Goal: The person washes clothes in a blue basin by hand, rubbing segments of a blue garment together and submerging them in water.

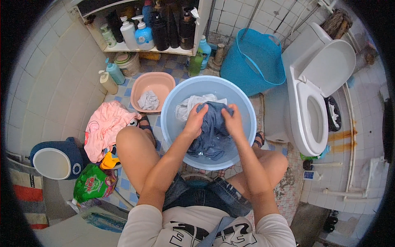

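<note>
Between my knees stands a large light-blue basin (168,136) with water in it. Both hands hold a wet dark blue-grey garment (212,129) whose lower folds hang into the water. My left hand (196,119) is closed on its upper left part, and my right hand (233,120) grips its upper right part. Which kind of garment it is, I cannot tell. A white cloth (187,108) lies in the basin behind and left of my left hand. The fingertips are partly hidden by the fabric.
Left of the basin is a pink basin (138,82) holding a white cloth (148,100). Pink clothes (108,127) lie piled by my left knee, near a green detergent bag (92,184). A blue tub (234,61) and toilet (297,119) stand right. Bottles fill a shelf (158,51) ahead.
</note>
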Demonstrator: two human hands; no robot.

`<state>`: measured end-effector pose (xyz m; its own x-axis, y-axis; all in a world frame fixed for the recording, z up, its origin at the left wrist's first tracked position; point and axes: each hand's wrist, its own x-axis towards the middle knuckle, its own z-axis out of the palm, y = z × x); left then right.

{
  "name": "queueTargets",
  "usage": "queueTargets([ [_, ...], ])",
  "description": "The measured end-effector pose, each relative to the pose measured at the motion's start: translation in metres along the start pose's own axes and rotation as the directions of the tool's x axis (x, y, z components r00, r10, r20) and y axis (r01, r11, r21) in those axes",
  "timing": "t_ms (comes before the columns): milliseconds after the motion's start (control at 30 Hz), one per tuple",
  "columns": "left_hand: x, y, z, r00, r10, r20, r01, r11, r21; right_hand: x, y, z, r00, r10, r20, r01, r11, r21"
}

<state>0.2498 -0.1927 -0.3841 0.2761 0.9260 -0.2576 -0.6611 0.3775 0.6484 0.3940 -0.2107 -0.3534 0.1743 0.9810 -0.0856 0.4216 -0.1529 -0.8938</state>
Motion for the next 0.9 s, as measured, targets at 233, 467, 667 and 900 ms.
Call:
queueTargets([
  [233,-0.004,-0.049,-0.022,0.998,-0.023,0.066,0.008,0.976,0.220,-0.018,0.028,0.048,0.962,-0.270,0.037,0.264,0.956,0.128],
  [467,-0.003,-0.052,-0.022,0.989,-0.013,-0.150,0.040,0.984,0.175,-0.032,0.048,0.062,0.973,-0.181,0.147,0.151,0.969,0.195],
  [667,-0.020,-0.047,-0.007,0.984,-0.082,-0.160,0.110,0.978,0.178,-0.030,0.053,0.063,0.983,-0.165,0.085,0.148,0.972,0.181],
  [900,-0.005,-0.063,-0.031,0.985,-0.026,-0.173,0.061,0.978,0.197,-0.043,0.044,0.064,0.974,-0.169,0.150,0.142,0.974,0.174],
])
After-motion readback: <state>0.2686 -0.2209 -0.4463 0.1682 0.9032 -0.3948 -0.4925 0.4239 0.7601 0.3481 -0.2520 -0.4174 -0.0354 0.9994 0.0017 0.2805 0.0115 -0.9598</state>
